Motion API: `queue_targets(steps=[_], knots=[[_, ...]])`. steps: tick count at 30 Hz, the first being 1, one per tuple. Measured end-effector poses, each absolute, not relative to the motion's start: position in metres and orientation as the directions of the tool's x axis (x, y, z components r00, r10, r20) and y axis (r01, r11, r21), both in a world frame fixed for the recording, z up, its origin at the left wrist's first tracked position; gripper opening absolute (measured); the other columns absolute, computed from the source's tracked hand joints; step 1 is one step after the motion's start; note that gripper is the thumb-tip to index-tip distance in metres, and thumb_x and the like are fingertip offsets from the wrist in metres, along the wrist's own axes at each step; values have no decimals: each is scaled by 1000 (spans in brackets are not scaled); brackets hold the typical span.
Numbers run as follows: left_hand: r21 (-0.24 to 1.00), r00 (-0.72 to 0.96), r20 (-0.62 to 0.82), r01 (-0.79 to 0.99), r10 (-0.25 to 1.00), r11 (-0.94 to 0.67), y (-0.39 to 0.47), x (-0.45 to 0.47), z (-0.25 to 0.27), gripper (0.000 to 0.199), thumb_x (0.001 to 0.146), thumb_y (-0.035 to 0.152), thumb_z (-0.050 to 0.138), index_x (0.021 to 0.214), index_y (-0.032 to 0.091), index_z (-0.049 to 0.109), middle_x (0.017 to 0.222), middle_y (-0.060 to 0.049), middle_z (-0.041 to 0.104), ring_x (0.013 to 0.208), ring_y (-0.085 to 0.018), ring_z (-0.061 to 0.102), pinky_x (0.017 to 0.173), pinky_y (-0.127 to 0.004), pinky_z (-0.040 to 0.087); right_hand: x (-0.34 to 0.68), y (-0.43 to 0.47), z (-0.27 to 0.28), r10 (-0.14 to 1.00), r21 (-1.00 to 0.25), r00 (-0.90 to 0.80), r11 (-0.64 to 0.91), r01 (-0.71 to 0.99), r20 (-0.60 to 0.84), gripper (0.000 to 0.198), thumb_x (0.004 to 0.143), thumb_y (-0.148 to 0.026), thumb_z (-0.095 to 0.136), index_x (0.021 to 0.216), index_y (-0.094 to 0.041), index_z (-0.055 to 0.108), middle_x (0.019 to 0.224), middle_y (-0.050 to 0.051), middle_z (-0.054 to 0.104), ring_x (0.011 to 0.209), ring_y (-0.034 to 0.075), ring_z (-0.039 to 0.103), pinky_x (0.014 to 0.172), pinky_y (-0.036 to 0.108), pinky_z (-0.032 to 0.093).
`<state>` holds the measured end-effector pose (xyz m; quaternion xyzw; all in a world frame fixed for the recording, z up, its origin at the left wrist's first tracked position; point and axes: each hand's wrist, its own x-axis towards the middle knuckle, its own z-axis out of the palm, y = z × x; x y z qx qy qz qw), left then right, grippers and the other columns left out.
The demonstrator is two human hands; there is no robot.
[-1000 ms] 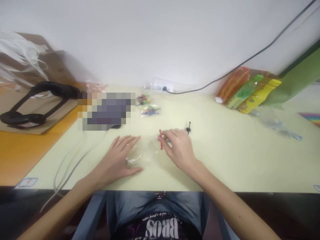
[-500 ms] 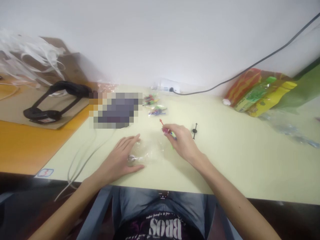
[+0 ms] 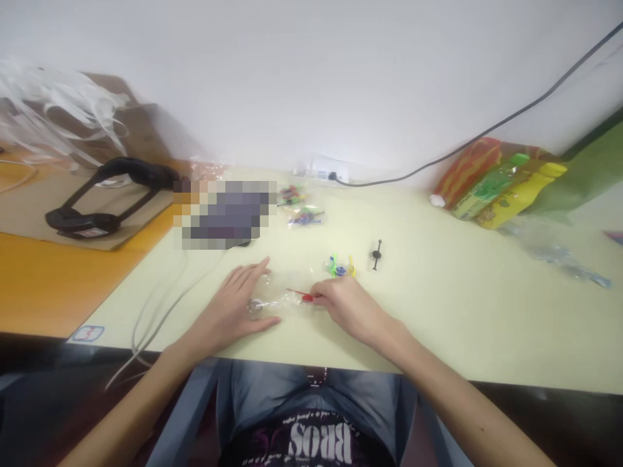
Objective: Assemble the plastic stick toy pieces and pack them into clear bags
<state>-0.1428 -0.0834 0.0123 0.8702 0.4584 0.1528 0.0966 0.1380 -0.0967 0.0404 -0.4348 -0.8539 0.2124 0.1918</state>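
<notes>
My right hand [image 3: 349, 306] pinches a small red arrow spinner [image 3: 307, 298], its thin pointer aimed left over a clear plastic bag [image 3: 281, 290]. With fingers stretched out and thumb apart, my left hand [image 3: 232, 306] rests on the table at the bag's left side. A small round whitish piece [image 3: 256, 305] shows beside that palm, in or under the plastic. Just beyond my right hand lie green, blue and yellow spinners [image 3: 341, 270]. A black arrow spinner [image 3: 376, 255] lies farther right on the table.
Bagged colourful spinners [image 3: 305, 216] lie toward the wall, right of a blurred-out dark object [image 3: 228, 211]. A black headband-like device [image 3: 111, 198] is on cardboard at left. Bottle-shaped packages [image 3: 491, 185] and crumpled plastic [image 3: 559, 250] are at right. Pale cables [image 3: 160, 327] cross the table's front edge.
My right hand has moved toward me, bringing the red spinner down over the clear bag. The green, blue and yellow spinners are now uncovered. My left hand has stayed in place.
</notes>
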Motion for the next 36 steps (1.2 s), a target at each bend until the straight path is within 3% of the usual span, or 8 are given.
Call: queue_targets(steps=[5,10,14,18,27,31,33,36], knots=[[310,538,195,759,820,-572,-84,-142,13,106,85,59,73,163,22,12,151,-15,52,143,-37,44,122,-56,29,109,-92,32,809,-583,-563,543,604,171,21,95,-7,58,95,-16,77,88,8,74,82,18,65,76,29,45],[325,526,198,761,827,-562,-84,-141,14,105,84,57,75,163,23,14,149,-14,53,140,-36,46,119,-54,35,93,-89,24,843,-656,-514,480,582,161,18,92,-7,66,94,-18,80,82,6,74,84,20,58,74,30,41],[341,524,205,753,827,-562,-84,-141,14,106,84,55,75,164,24,13,146,-13,56,139,-36,47,118,-54,37,85,-87,23,873,-717,-472,409,564,126,11,94,-23,72,92,-20,82,78,4,74,78,19,54,74,31,38],[336,527,219,750,821,-571,-85,-142,13,103,86,58,72,164,25,13,147,-13,56,140,-35,48,119,-54,36,82,-87,23,875,-797,-477,348,493,87,13,90,-33,77,98,-24,82,84,1,77,86,19,56,82,32,38],[275,540,209,768,815,-579,-85,-143,10,105,86,61,71,164,24,11,156,-14,47,144,-34,46,125,-57,27,88,-85,27,833,-742,-536,444,502,136,17,97,-17,63,97,-23,79,93,3,77,93,20,61,88,36,39],[261,529,199,783,825,-565,-87,-143,11,106,85,62,71,164,25,10,158,-14,45,146,-34,43,126,-57,24,123,-79,35,908,-797,-328,393,458,259,20,98,-18,59,103,-22,78,104,5,78,92,20,67,87,35,46],[266,523,188,788,831,-556,-87,-142,12,105,85,60,71,164,25,11,156,-13,47,145,-34,44,126,-57,24,148,-76,40,917,-690,-189,389,611,351,20,99,-22,57,101,-22,77,101,6,77,92,23,65,88,39,44],[274,516,195,788,834,-552,-87,-142,12,102,86,58,71,164,26,13,153,-12,51,143,-34,45,125,-57,25,177,-72,44,898,-376,-152,320,870,413,18,96,-36,66,103,-24,77,107,11,72,103,32,57,89,47,37]])
